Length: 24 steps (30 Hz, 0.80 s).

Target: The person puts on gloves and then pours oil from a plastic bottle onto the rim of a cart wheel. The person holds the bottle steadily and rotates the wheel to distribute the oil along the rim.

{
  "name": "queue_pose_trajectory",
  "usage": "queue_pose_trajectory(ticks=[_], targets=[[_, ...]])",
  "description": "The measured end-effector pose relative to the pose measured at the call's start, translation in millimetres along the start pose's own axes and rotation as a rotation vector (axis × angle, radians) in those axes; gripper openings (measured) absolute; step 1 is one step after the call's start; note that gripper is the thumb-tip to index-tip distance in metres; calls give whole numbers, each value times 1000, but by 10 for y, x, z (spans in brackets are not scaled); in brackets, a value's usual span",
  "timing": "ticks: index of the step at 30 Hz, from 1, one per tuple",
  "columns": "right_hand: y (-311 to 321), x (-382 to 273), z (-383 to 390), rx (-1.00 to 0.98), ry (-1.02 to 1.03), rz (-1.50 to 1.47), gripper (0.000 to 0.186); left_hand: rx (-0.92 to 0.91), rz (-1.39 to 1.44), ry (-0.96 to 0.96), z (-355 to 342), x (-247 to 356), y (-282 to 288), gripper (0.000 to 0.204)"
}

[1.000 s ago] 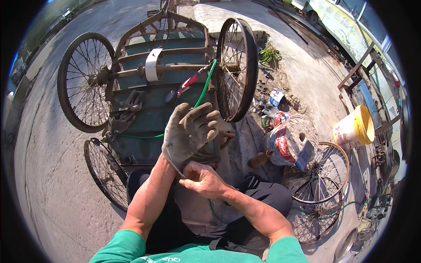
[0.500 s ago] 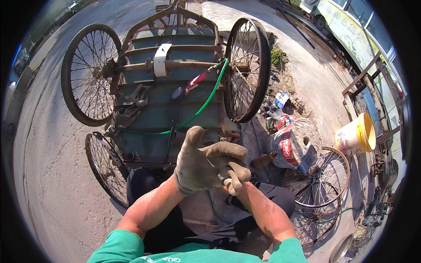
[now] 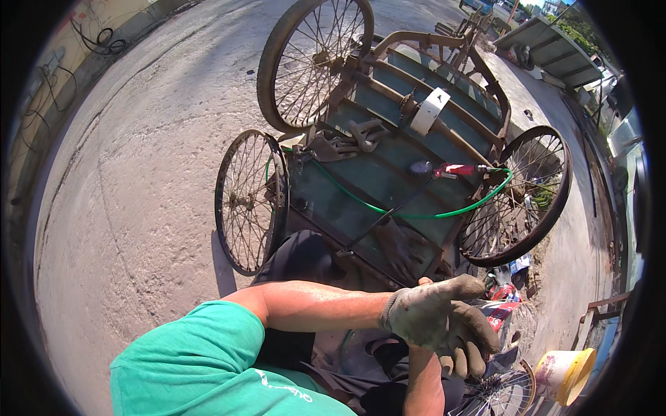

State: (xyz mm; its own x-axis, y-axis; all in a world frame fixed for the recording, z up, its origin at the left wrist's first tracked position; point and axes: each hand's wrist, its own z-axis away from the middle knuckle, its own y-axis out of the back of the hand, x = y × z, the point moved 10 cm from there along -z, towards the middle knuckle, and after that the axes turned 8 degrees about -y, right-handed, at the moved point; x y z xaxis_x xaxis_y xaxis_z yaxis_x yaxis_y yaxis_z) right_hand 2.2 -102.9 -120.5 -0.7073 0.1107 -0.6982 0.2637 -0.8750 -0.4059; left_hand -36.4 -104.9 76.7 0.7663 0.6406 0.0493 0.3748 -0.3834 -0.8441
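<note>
The glove (image 3: 414, 320) is worn on the left hand, in front of the body toward the lower right of the view. Leftmost by the cart lies a bare spoked wheel rim (image 3: 251, 201), stiff by its look; right of it, a spare pair of gloves (image 3: 350, 141) lies limp on the upturned cart (image 3: 322, 208), near the green hose (image 3: 433, 216). The worn glove's snug cuff (image 3: 393, 310) circles the wrist and looks stretchy, so its edge seems the best place to take hold. Beside it, one bare fingertip, apparently of the right hand (image 3: 424, 281), shows above the glove; the rest is hidden, so whether that hand grips the fabric cannot be told. The left hand (image 3: 444, 315) is loosely spread, thumb out, fingers bent, with nothing seen in it. The glove's cloth should be light, soft and hardly fragile, its darkened fingers (image 3: 479, 326) probably a little stiffer and more grippy than slippery. Farther right stands a yellow-rimmed bucket (image 3: 551, 373).
</note>
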Motion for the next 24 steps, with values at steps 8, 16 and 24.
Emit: queue_pose_trajectory(ticks=[8,16,24], targets=[[209,647,-419,44,-105,121,33,-67,-186,-140,18,-247,121,60],[-169,772,-138,14,-48,132,20,351,-1214,-69,-1,894,-72,44],[-417,304,45,-81,-38,136,17,1525,-2499,21,1648,3760,187,58]])
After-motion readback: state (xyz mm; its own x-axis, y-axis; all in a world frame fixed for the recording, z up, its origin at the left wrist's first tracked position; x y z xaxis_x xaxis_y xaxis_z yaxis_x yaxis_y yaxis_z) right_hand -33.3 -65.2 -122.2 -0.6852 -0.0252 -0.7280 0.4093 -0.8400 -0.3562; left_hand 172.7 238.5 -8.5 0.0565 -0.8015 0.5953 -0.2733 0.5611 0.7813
